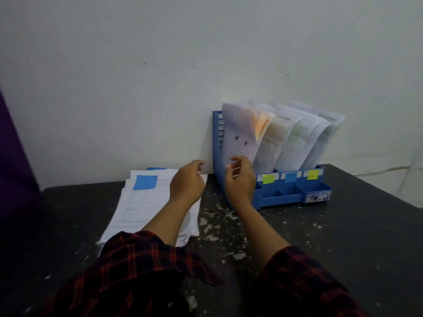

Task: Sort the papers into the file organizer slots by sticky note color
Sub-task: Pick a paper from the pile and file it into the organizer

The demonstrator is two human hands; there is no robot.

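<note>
A blue file organizer (281, 197) stands against the wall, with paper bundles upright in its slots. Slot labels show a green sticky note (268, 179), a blue one (290, 177) and a yellow one (312, 174). The leftmost bundle (238, 133) leans in the first slot, with orange sheets showing behind it. My right hand (240, 179) hovers at its lower edge, fingers loosely curled, holding nothing. My left hand (187, 184) floats above the right edge of a flat paper stack (148, 207) whose top sheet carries a blue sticky note (145, 182); it holds nothing.
The dark tabletop (320, 236) is speckled with white paint chips. A white wall rises right behind the organizer. A purple surface (11, 156) borders the far left. Small compartments (315, 193) sit at the organizer's front.
</note>
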